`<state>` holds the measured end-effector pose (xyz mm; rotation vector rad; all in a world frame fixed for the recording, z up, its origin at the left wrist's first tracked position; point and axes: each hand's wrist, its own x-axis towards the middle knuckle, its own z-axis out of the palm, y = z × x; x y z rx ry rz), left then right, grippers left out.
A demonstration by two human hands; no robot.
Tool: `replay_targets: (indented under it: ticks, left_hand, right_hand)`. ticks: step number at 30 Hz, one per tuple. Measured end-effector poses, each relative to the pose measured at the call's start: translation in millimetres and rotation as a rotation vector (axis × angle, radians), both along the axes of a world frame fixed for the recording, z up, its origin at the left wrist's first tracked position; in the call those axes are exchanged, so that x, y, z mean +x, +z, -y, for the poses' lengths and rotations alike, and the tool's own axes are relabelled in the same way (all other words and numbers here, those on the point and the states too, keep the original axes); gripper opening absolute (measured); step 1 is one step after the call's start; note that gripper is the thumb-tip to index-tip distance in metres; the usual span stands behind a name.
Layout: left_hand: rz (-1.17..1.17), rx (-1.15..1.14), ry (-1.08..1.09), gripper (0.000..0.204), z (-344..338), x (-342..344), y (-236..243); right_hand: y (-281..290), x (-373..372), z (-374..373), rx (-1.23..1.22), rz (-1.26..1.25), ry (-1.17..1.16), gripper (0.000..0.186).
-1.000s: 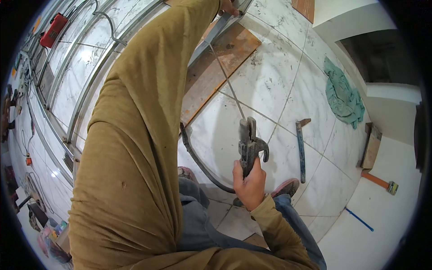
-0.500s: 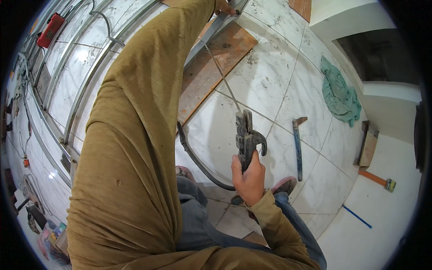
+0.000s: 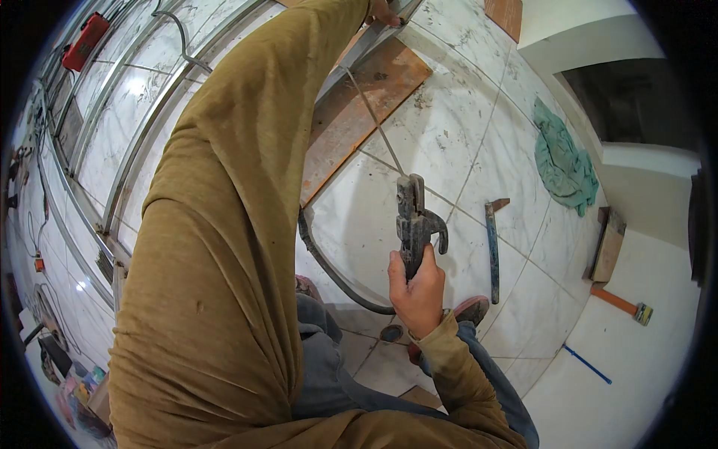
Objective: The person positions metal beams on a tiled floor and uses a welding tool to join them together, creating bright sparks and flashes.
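Observation:
My right hand (image 3: 416,292) is closed on a black welding electrode holder (image 3: 413,221), its thick cable hanging down to the floor. A thin rod (image 3: 380,129) runs from the holder's jaw up to a grey metal bar (image 3: 360,54), where its tip is at or very near the surface. My left hand (image 3: 385,15), at the top beyond my sleeved arm, grips the far part of that bar. A rusty brown board (image 3: 387,87) lies beneath the bar. A blue hammer-like tool (image 3: 491,251) lies on the tiles right of the holder.
Metal frame rails (image 3: 134,161) lie across the left, with a red box (image 3: 84,43) and cables. On the right are a green cloth (image 3: 565,161), a dirty trough-like piece (image 3: 607,245), a brush (image 3: 642,313), a blue stick (image 3: 587,363) and a white wall recess (image 3: 621,97).
My right hand and the holder have moved slightly farther away from my body, up in the picture. My left hand stays on the bar.

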<state>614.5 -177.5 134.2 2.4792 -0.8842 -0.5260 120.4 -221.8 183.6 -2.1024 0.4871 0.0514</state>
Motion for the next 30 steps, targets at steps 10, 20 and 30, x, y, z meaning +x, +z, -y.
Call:
replay_targets:
  ticks: [10,20,30]
  left_hand:
    - [-0.006,-0.001,0.005,0.066,-3,1,-2]
    - [0.007,-0.009,0.009,0.066,-6,-1,1]
    - [-0.048,-0.068,0.069,0.067,-5,2,-7]
  right_hand:
    - [-5,-9,4,-0.06,-0.015,0.05,0.024]
    - [2,-6,7,0.137,-0.063,-0.062,0.019]
    - [-16,-22,13,0.361,-0.077,-0.167,0.016]
